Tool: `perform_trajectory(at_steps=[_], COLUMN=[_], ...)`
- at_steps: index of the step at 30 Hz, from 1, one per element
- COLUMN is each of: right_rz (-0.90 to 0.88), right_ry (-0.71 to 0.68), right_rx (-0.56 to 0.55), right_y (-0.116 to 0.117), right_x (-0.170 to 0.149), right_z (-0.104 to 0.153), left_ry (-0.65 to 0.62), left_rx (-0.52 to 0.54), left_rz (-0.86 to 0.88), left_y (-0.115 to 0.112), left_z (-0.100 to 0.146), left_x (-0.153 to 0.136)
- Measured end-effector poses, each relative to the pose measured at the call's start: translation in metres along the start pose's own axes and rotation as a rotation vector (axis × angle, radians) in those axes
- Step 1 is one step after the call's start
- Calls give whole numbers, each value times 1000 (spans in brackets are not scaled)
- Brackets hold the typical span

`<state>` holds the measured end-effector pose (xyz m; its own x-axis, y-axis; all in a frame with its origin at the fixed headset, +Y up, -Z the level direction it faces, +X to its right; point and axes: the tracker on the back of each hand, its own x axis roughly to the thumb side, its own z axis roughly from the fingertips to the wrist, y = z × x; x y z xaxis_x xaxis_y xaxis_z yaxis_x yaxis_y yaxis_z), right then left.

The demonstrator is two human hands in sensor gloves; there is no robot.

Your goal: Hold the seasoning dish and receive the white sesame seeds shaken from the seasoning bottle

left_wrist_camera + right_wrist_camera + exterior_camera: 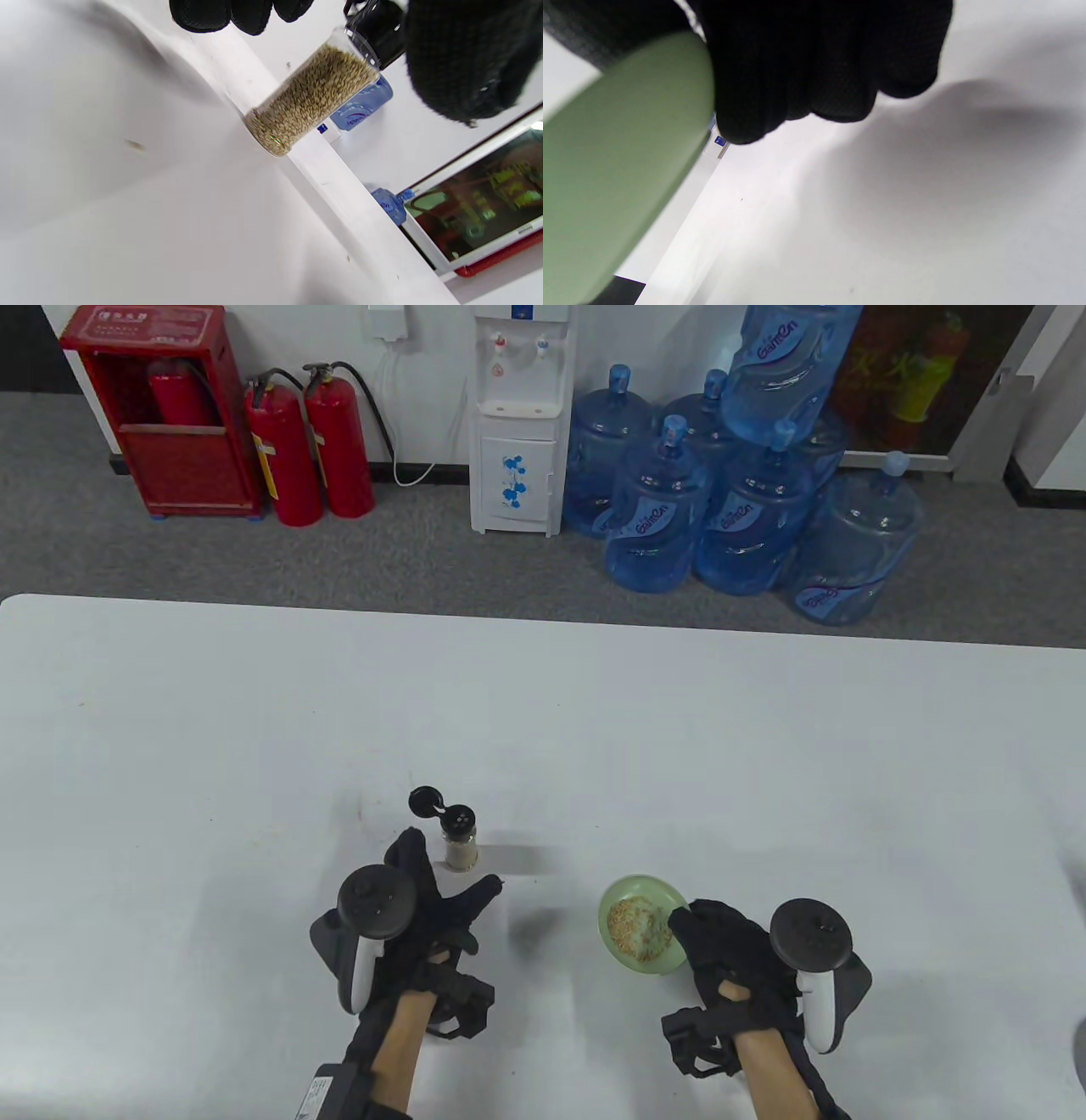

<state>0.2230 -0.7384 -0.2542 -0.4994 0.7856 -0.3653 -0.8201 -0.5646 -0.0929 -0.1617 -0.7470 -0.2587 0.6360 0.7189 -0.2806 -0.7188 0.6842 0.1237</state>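
Observation:
A small clear seasoning bottle of sesame seeds stands upright on the white table, its black flip cap open. My left hand is open just in front of it, fingers spread on either side. In the left wrist view the bottle sits between my fingers and thumb; I cannot tell if they touch it. My right hand grips the right rim of a green seasoning dish holding a heap of seeds. The right wrist view shows the dish's underside under my fingers.
The table's far edge runs across the view. Beyond it on the floor stand a water dispenser, several blue water jugs and red fire extinguishers.

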Motion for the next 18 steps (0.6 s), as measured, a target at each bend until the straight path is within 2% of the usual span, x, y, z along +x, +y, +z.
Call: perform_trajectory(at_steps=[4,8,14,18], right_rz=[31,62,97,92], right_ry=[2,5,4,58], right_rx=[-12,-25,-97,-121], right_y=[1,3,1,-2], right_x=[-1,-2,-3,11], right_z=[-1,-2,-4,-21], left_ry=[-25,-89,-120,-112], left_rx=[19,145,212,211], left_rz=[40,72,-54,37], left_y=[18,23,25,28], left_z=[25,42,44,44], left_x=[-3,-8,-10,-12])
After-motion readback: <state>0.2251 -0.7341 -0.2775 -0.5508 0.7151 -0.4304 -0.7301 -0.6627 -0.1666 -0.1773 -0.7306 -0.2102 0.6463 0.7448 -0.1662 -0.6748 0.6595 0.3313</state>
